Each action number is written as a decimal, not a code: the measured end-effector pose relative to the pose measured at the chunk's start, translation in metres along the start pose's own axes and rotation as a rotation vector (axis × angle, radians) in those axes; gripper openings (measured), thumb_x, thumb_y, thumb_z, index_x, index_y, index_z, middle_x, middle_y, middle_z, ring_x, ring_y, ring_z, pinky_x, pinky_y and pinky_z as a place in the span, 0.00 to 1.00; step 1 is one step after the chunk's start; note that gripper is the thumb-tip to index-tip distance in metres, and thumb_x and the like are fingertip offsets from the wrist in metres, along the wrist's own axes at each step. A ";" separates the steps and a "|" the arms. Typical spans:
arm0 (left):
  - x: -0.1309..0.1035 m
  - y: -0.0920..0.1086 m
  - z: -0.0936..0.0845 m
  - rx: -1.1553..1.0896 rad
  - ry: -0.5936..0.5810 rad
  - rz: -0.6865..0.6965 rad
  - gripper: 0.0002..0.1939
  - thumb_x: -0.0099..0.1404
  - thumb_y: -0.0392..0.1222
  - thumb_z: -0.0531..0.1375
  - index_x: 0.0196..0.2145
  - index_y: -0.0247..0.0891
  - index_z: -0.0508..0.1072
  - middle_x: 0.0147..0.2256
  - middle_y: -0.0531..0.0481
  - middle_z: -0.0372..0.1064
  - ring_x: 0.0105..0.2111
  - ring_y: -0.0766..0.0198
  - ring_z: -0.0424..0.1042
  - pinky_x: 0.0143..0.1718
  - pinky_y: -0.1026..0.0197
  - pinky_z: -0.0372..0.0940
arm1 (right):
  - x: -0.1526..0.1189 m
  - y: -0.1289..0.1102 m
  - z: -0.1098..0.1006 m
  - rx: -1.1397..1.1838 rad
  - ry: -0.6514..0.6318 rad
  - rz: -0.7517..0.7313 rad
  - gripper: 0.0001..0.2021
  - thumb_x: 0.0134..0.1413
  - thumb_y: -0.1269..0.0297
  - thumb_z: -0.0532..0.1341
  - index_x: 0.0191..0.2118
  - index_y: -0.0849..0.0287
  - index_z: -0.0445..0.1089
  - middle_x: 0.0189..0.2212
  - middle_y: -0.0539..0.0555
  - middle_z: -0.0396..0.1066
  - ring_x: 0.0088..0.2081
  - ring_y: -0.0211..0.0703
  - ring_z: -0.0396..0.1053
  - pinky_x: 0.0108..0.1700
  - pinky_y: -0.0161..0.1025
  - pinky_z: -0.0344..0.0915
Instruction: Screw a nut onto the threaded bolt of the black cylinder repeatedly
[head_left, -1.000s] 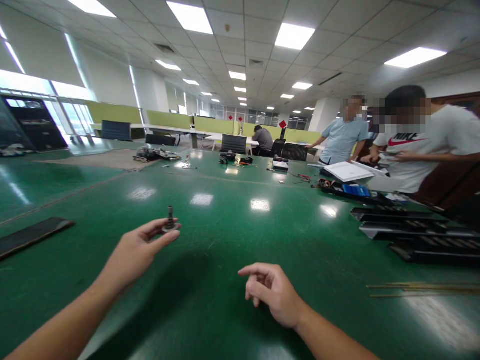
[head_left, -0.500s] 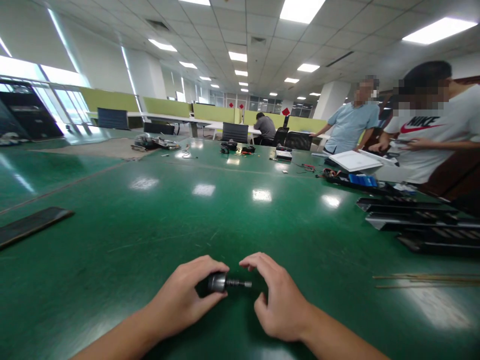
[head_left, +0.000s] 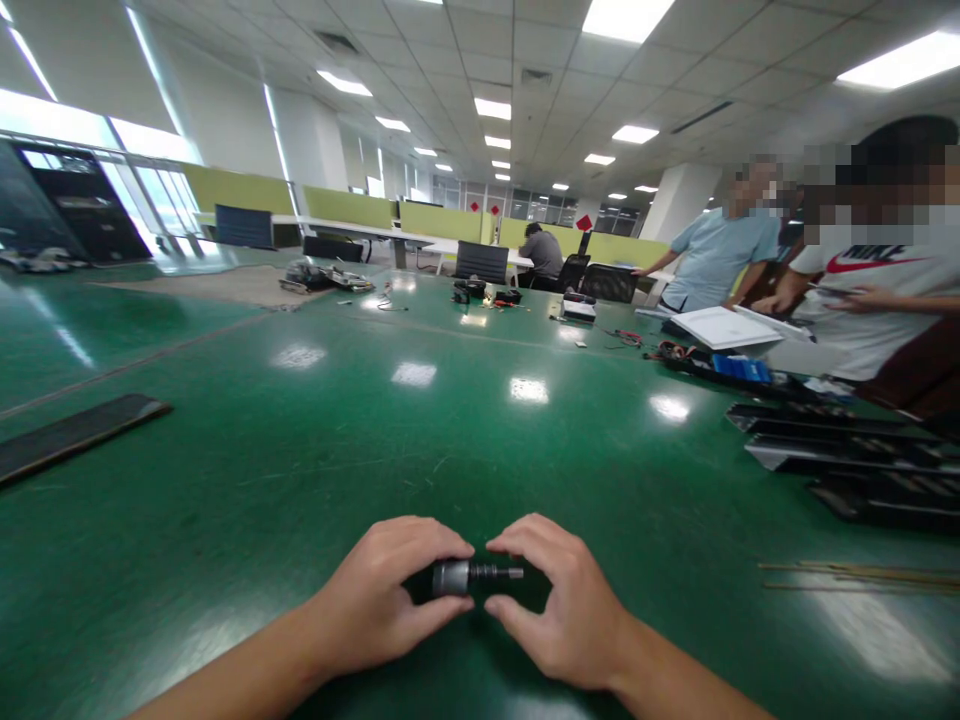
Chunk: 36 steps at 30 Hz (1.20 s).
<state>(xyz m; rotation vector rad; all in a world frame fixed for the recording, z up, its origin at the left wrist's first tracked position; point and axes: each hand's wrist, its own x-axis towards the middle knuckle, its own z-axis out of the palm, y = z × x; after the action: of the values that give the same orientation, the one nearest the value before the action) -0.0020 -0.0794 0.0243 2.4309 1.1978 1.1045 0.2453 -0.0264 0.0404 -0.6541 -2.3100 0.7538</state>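
Observation:
A dark grey metal cylinder with a thin, ribbed shaft (head_left: 451, 577) lies sideways low in the middle of the head view, its shaft pointing right. My left hand (head_left: 397, 590) has thumb and fingers bent round the cylinder's body, close against both sides. Its rear end is hidden in that hand. On the other side, my right hand (head_left: 562, 600) is curved round the shaft like a C. Its thumb and fingertips stay apart, with a gap to the shaft above and below. Beneath both hands is the glossy green tabletop (head_left: 360, 420).
A flat dark bar (head_left: 82, 435) lies at the left. Several black metal channels (head_left: 840, 450) and thin brass-coloured rods (head_left: 855, 575) lie on the right. Farther back are wires, tools and a blue-and-black item (head_left: 739, 368). Two people stand at the right; another person sits behind.
My right hand has come left round the shaft, and its thumb has drawn closer to the cylinder. My left hand and the cylinder keep about the same place on the table. The camera view has shifted slightly.

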 end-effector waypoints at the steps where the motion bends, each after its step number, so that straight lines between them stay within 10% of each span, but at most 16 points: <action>1: 0.000 0.001 0.000 0.006 0.000 0.005 0.20 0.63 0.40 0.68 0.51 0.46 0.70 0.41 0.52 0.77 0.40 0.62 0.76 0.43 0.58 0.68 | 0.000 0.000 0.000 -0.001 -0.002 -0.003 0.19 0.50 0.69 0.68 0.49 0.56 0.73 0.41 0.54 0.73 0.42 0.49 0.70 0.47 0.45 0.65; 28: -0.003 0.004 0.005 -0.025 -0.052 -0.014 0.17 0.65 0.40 0.65 0.51 0.45 0.72 0.43 0.48 0.77 0.42 0.61 0.76 0.45 0.58 0.70 | 0.001 0.006 0.003 -0.045 -0.048 0.030 0.09 0.60 0.65 0.68 0.46 0.49 0.81 0.33 0.49 0.81 0.32 0.42 0.77 0.37 0.37 0.67; 32: -0.013 -0.042 -0.051 0.195 -0.129 -0.175 0.41 0.56 0.60 0.69 0.63 0.44 0.65 0.57 0.43 0.71 0.57 0.51 0.71 0.60 0.50 0.65 | 0.002 0.004 0.001 -0.072 -0.001 -0.035 0.09 0.62 0.64 0.67 0.46 0.53 0.81 0.34 0.51 0.82 0.32 0.45 0.79 0.37 0.39 0.69; 36: -0.041 -0.112 -0.176 0.641 0.187 -0.727 0.42 0.68 0.63 0.54 0.66 0.24 0.59 0.65 0.28 0.58 0.66 0.39 0.58 0.66 0.42 0.53 | 0.003 0.009 -0.002 -0.079 0.026 -0.052 0.09 0.63 0.63 0.65 0.47 0.51 0.80 0.35 0.52 0.82 0.32 0.46 0.80 0.38 0.40 0.72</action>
<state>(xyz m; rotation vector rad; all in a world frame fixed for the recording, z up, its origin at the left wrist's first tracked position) -0.2085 -0.0604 0.0715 1.9167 2.5298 0.7930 0.2467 -0.0175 0.0365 -0.6321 -2.3332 0.6288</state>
